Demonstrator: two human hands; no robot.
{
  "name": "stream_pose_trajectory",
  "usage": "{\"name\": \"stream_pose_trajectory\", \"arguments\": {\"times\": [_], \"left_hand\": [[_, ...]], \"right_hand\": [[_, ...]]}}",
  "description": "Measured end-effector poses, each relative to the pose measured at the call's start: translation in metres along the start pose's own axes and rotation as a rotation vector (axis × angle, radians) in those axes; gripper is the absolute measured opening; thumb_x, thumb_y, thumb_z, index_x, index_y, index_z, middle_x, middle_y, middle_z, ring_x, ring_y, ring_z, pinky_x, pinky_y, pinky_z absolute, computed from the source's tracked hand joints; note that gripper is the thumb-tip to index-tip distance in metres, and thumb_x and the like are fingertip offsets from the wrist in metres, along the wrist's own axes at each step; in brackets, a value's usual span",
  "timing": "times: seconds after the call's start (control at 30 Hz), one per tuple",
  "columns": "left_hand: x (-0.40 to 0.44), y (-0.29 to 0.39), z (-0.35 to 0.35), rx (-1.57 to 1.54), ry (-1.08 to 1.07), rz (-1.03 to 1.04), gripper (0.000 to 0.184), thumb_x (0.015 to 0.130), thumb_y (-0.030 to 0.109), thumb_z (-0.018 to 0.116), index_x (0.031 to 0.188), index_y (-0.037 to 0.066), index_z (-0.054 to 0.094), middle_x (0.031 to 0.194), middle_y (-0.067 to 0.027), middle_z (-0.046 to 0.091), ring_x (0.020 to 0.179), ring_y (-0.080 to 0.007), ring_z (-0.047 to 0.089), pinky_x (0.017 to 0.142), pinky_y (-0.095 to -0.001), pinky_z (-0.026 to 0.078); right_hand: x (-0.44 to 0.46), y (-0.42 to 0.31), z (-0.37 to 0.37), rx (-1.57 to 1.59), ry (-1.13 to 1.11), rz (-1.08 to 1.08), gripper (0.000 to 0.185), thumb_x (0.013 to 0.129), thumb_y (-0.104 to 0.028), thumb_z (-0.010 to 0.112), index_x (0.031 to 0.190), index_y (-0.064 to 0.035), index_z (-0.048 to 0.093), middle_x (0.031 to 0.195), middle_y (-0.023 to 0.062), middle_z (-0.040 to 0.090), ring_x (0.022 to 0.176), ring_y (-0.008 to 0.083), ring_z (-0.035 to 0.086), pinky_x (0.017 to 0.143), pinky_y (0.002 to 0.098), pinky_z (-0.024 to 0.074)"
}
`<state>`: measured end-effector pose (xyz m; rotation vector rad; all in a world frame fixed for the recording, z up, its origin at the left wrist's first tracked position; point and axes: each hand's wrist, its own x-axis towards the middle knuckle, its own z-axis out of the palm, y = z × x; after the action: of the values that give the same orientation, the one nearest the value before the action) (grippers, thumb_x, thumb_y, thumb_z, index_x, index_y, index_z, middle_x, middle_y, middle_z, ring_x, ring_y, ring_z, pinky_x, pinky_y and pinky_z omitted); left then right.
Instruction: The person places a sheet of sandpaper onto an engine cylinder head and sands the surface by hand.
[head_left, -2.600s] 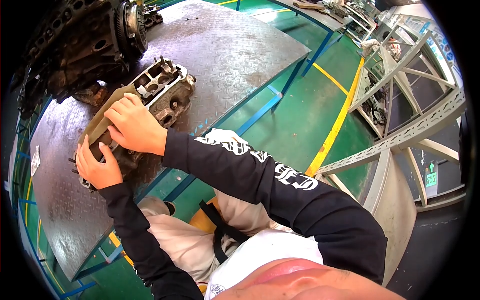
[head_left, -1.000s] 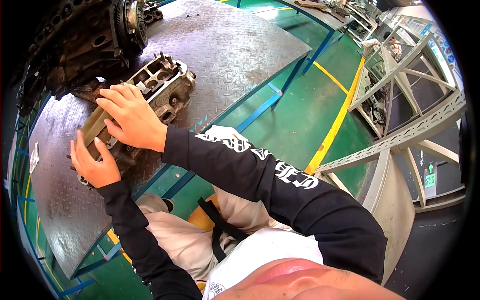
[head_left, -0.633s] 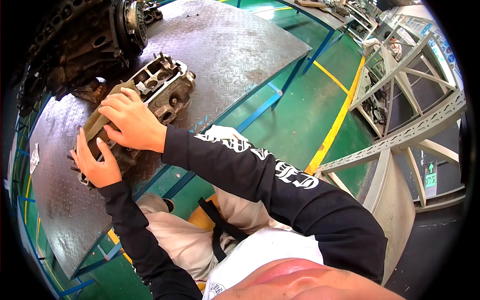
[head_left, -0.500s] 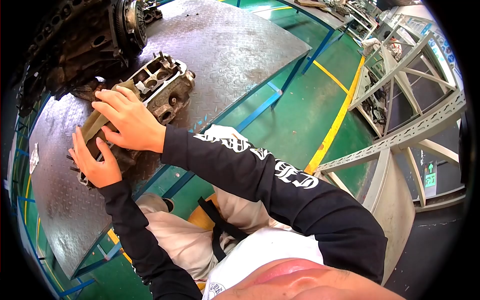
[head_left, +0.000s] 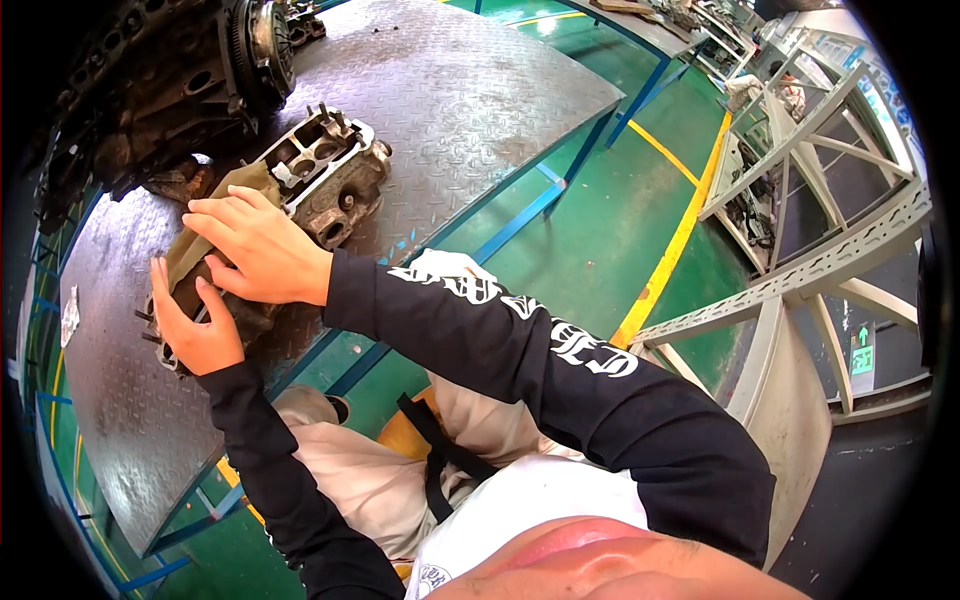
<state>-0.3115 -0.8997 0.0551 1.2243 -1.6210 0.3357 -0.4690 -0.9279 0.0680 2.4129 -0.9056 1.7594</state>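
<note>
A metal engine cylinder head [head_left: 335,190] with upright studs lies on the table, its far end bare. Over its nearer part lies an olive-brown sheet [head_left: 192,250], cloth or sandpaper; I cannot tell which. My right hand [head_left: 262,245] rests on this sheet, fingers stretched out, thumb apart. Beside the sheet's near end is my left hand [head_left: 195,325], fingers straight and close together, thumb raised toward the right hand. Neither hand is wrapped round anything. Both hands hide much of the head's near half.
A large dark engine block [head_left: 170,90] stands behind the cylinder head. Everything sits on a steel checker-plate table [head_left: 480,90] with blue legs. A crumpled pale scrap [head_left: 70,315] lies at its left edge. Grey metal frames [head_left: 800,280] stand at right.
My left fingers have drawn together from a spread. My right fingers have shifted slightly back and closer together, showing more of the sheet. The cylinder head has stayed put.
</note>
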Motion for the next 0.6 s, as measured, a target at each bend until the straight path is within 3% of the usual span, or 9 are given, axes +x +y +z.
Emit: {"name": "stream_pose_trajectory", "arguments": {"times": [0.17, 0.4, 0.47, 0.6], "left_hand": [[0.004, 0.012, -0.004, -0.009, 0.052, 0.277, 0.052, 0.094, 0.009, 0.061, 0.144, 0.0, 0.05, 0.143, -0.0178, 0.056, 0.131, -0.0347, 0.055, 0.111, -0.048, 0.04], [0.007, 0.005, -0.001, -0.114, -0.054, 0.256, 0.053, 0.094, 0.011, 0.061, 0.145, 0.001, 0.049, 0.146, -0.0178, 0.054, 0.136, -0.0355, 0.05, 0.113, -0.0457, 0.038], [0.005, 0.008, 0.004, -0.175, -0.067, 0.212, 0.053, 0.095, 0.011, 0.061, 0.145, 0.001, 0.049, 0.146, -0.0187, 0.053, 0.135, -0.0365, 0.051, 0.113, -0.045, 0.038], [0.008, 0.012, -0.003, -0.171, -0.028, 0.269, 0.05, 0.097, 0.011, 0.061, 0.145, 0.001, 0.049, 0.148, -0.0187, 0.052, 0.136, -0.0363, 0.05, 0.114, -0.0446, 0.038]], "right_hand": [[0.003, 0.001, 0.0, 0.105, 0.08, -0.054, 0.049, 0.081, -0.009, 0.064, 0.128, 0.0035, 0.054, 0.142, 0.0238, 0.05, 0.129, 0.0426, 0.049, 0.113, 0.0512, 0.0389], [0.003, 0.0, 0.001, 0.163, 0.069, -0.069, 0.05, 0.08, -0.006, 0.061, 0.128, 0.0041, 0.053, 0.147, 0.0248, 0.046, 0.131, 0.0432, 0.049, 0.111, 0.0488, 0.0413], [0.001, 0.0, 0.002, 0.236, -0.026, 0.008, 0.049, 0.081, -0.006, 0.061, 0.128, 0.0035, 0.053, 0.148, 0.0246, 0.046, 0.129, 0.0419, 0.05, 0.109, 0.0479, 0.043], [0.003, 0.002, 0.002, 0.195, 0.027, -0.038, 0.045, 0.082, -0.008, 0.06, 0.126, 0.0025, 0.055, 0.148, 0.0248, 0.046, 0.128, 0.0411, 0.052, 0.107, 0.0471, 0.0449]]}}
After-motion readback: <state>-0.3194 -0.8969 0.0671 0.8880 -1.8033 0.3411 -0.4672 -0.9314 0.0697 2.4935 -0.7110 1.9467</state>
